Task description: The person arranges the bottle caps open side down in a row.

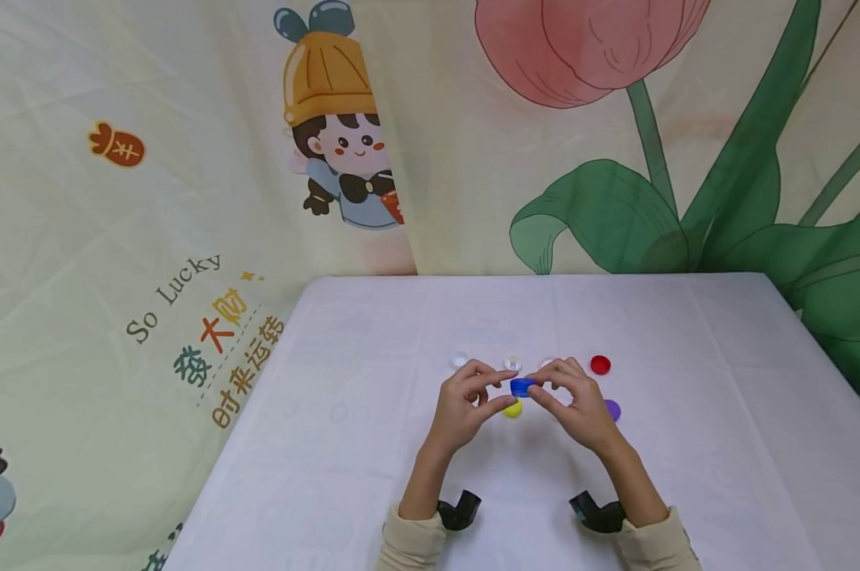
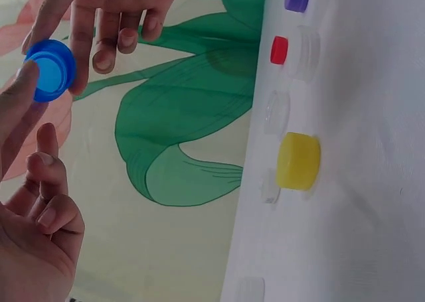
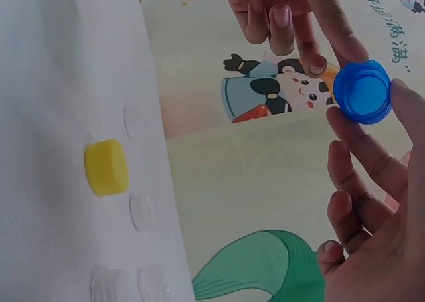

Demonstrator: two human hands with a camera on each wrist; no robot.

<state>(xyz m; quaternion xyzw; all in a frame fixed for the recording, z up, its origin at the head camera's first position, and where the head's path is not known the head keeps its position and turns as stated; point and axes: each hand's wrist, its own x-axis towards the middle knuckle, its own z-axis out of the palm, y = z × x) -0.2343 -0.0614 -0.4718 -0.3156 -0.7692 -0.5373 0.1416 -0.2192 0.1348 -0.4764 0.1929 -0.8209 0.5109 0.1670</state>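
Between the two hands, a round blue bottle cap (image 1: pixel 522 387) is held up in the air, its hollow inner side showing in both wrist views. The left hand (image 1: pixel 466 403) pinches it from the left with thumb and index finger. From the other side, the right hand (image 1: pixel 578 403) has its thumb and index finger on the cap. In the left wrist view the left thumb (image 2: pixel 18 89) lies against the near face of the cap. Below the raised cap, a yellow cap (image 1: pixel 512 408) sits on the table.
Behind the hands are a red cap (image 1: pixel 600 365) and several clear caps (image 1: pixel 512 363). A purple cap (image 1: pixel 613 409) is partly hidden by the right hand. White cloth covers the table (image 1: pixel 344 444); a printed curtain (image 1: pixel 444 159) hangs behind its far edge.
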